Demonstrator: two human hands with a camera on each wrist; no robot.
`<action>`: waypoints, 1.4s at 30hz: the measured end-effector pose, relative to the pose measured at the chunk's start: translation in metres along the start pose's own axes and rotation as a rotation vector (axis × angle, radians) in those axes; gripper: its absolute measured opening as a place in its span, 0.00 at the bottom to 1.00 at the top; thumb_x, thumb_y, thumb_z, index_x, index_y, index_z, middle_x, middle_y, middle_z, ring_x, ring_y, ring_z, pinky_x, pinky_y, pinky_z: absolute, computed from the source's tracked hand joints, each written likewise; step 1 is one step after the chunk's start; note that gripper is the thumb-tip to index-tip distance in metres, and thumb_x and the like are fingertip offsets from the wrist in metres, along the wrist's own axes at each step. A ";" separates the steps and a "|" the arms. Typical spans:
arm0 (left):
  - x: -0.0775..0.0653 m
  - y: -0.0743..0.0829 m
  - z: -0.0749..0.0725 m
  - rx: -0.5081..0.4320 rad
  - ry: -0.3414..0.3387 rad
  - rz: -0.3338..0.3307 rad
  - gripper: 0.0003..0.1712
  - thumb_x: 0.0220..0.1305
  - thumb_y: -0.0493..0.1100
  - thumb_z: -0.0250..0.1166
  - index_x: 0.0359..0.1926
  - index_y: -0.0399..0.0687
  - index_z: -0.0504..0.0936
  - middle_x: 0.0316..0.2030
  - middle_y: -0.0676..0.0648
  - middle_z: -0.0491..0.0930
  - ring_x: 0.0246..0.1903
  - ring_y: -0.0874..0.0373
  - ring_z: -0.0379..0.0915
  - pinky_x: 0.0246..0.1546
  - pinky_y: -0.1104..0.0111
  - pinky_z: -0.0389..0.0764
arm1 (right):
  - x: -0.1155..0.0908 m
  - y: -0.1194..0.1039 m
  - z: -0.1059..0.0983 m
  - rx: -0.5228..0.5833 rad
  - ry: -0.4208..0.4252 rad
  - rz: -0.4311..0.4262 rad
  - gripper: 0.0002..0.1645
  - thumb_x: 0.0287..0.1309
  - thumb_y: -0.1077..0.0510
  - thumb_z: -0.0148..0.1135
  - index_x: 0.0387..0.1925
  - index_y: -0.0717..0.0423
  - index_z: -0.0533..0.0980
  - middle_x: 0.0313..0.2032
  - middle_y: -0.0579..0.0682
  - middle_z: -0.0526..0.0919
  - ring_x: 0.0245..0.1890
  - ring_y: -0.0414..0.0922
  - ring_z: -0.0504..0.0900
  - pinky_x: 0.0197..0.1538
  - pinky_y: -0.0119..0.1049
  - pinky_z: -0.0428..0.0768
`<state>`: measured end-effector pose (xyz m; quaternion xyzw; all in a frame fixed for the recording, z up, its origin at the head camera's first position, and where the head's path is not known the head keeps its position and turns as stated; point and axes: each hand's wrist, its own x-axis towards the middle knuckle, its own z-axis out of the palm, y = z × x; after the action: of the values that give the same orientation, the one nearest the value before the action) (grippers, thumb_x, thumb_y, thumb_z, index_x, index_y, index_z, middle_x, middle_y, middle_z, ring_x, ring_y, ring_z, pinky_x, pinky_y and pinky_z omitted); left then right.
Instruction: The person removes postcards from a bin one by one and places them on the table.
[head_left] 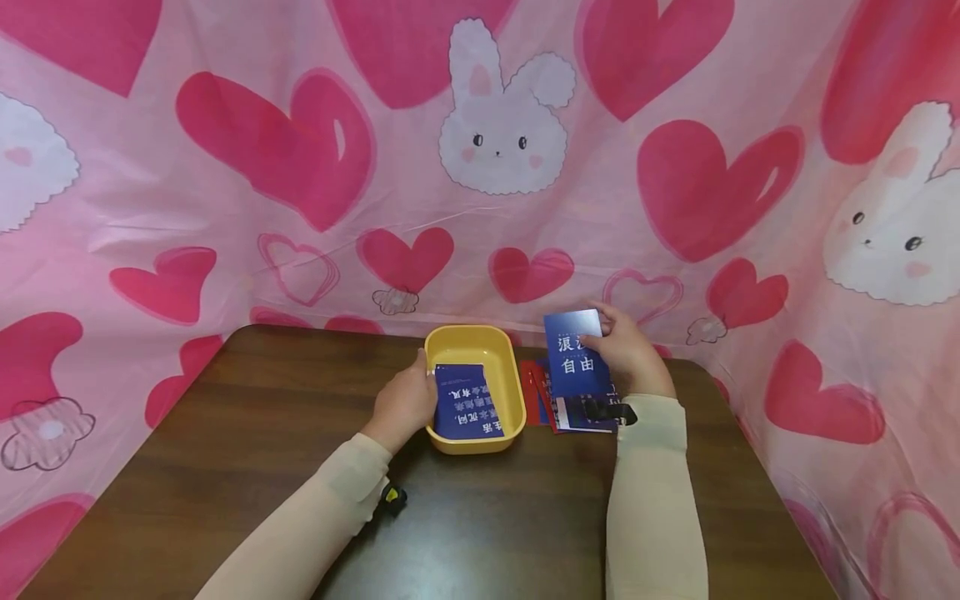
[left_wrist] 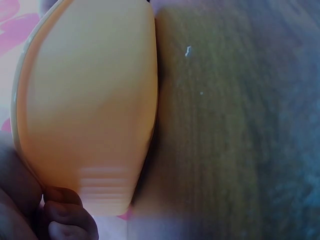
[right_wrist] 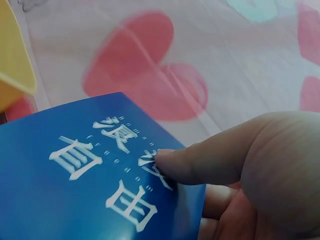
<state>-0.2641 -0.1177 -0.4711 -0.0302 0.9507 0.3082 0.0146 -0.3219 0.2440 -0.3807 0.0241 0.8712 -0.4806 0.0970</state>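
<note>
My right hand [head_left: 630, 350] pinches a blue card [head_left: 577, 375] with white Chinese characters, thumb on its face and fingers behind. The right wrist view shows the same card [right_wrist: 100, 165] under the thumb. On the left, my left hand [head_left: 408, 400] grips the side rim of a yellow plastic tub [head_left: 472, 448]; in the left wrist view its curled fingers [left_wrist: 70, 220] meet the tub's wall [left_wrist: 90, 100]. Inside the tub lies a blue card [head_left: 461, 408] with white writing. Below the held card, a loose spread of red and blue cards [head_left: 534, 392] is partly hidden by my right hand.
Everything stands on a dark brown wooden table [head_left: 480, 533]. A pink cloth [head_left: 420, 208] with hearts and rabbits hangs behind the table and along both sides. The tub stands near the table's back edge, just left of the spread cards.
</note>
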 end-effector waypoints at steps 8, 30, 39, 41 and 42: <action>0.001 0.000 0.000 0.011 0.000 -0.009 0.40 0.92 0.52 0.51 0.92 0.40 0.52 0.74 0.33 0.81 0.53 0.42 0.89 0.56 0.43 0.90 | 0.001 0.023 -0.019 -0.028 0.036 0.003 0.52 0.82 0.57 0.65 0.94 0.43 0.49 0.86 0.69 0.65 0.75 0.69 0.78 0.75 0.68 0.81; 0.001 -0.002 0.002 0.001 -0.004 0.000 0.40 0.92 0.51 0.51 0.92 0.39 0.52 0.72 0.33 0.83 0.51 0.42 0.88 0.54 0.44 0.90 | 0.024 0.087 -0.022 -0.183 0.011 0.149 0.43 0.73 0.58 0.64 0.85 0.60 0.64 0.65 0.73 0.79 0.50 0.58 0.86 0.51 0.48 0.89; 0.001 0.000 0.001 -0.005 -0.011 -0.004 0.40 0.91 0.50 0.51 0.92 0.39 0.52 0.74 0.33 0.81 0.56 0.41 0.89 0.60 0.41 0.89 | 0.064 0.123 -0.024 -0.318 0.047 0.157 0.46 0.65 0.55 0.75 0.80 0.63 0.71 0.70 0.73 0.80 0.60 0.66 0.84 0.68 0.64 0.84; 0.001 0.000 0.001 -0.005 -0.013 -0.004 0.40 0.91 0.50 0.51 0.92 0.39 0.52 0.75 0.33 0.81 0.56 0.41 0.89 0.59 0.41 0.89 | 0.082 0.141 -0.027 -0.331 0.051 0.160 0.46 0.62 0.53 0.78 0.79 0.62 0.73 0.69 0.71 0.82 0.59 0.65 0.85 0.68 0.65 0.85; 0.001 0.000 0.001 -0.004 -0.013 -0.002 0.40 0.91 0.50 0.51 0.92 0.39 0.52 0.75 0.32 0.81 0.56 0.41 0.89 0.60 0.41 0.89 | 0.090 0.149 -0.027 -0.341 0.054 0.158 0.47 0.61 0.52 0.79 0.78 0.61 0.74 0.69 0.71 0.82 0.59 0.65 0.85 0.68 0.65 0.85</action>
<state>-0.2652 -0.1175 -0.4718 -0.0291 0.9500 0.3102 0.0211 -0.3939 0.3424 -0.5084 0.0887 0.9377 -0.3163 0.1135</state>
